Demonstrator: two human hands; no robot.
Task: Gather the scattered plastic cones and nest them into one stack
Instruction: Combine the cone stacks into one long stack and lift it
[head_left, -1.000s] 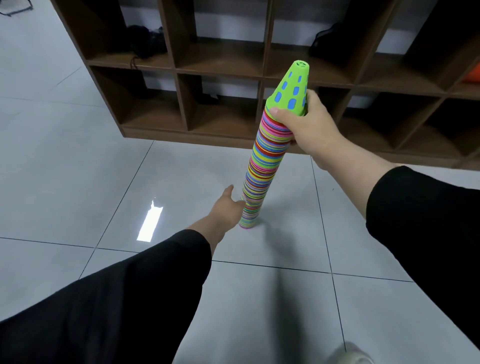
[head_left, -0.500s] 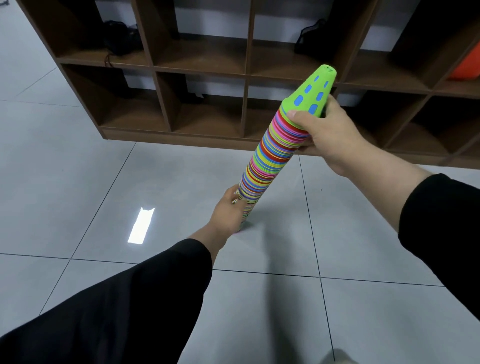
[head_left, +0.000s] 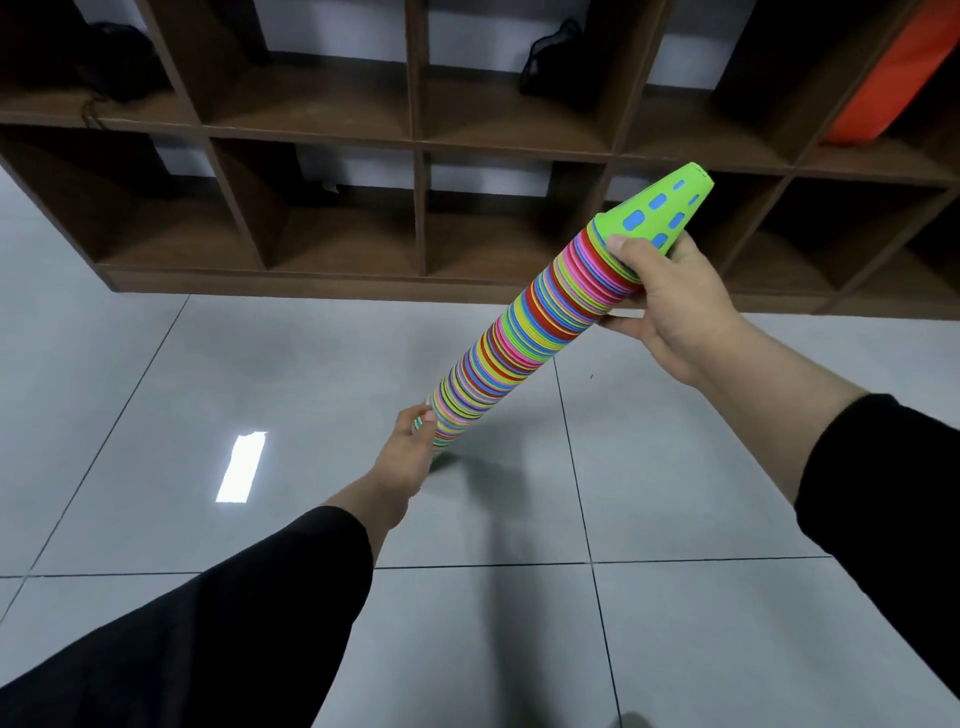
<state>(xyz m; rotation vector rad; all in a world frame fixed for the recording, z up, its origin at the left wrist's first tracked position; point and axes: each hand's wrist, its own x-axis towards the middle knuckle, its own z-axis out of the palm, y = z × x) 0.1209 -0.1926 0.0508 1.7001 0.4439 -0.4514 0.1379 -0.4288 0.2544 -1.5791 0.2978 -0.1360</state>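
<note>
Head view: one long stack of nested cones (head_left: 524, 332) is held at both ends, tilted well off vertical, its top leaning up and to the right. Many coloured rims are seen packed close along its length; a green cone with blue slots (head_left: 657, 213) caps the upper end.

Right hand (head_left: 675, 306): thumb laid over the rims just under the green cone, remaining fingers curled round the far side and underneath. The fingers are closed around the stack. This end is judged to be gripped so that the nested column is kept from sliding apart or bowing while tilted.

Left hand (head_left: 408, 452): placed at the lower end, fingers wrapped about the bottom rims; only the thumb tip is plainly seen, the rest hidden behind the stack. The lower end appears lifted clear of the grey tiled floor (head_left: 208, 395), though a gap cannot be confirmed. Support at the base is judged necessary because a column this long would sag or separate if carried by one end alone.

No loose cones are visible on the tiles in view. Gathering is therefore judged to be nearly or fully complete.

Behind, a dark wooden cubby shelf (head_left: 415, 130) stands on the floor; an orange item (head_left: 893, 78) occupies an upper right compartment.

Risk noted: slippage between cones if grip is relaxed at either end.
</note>
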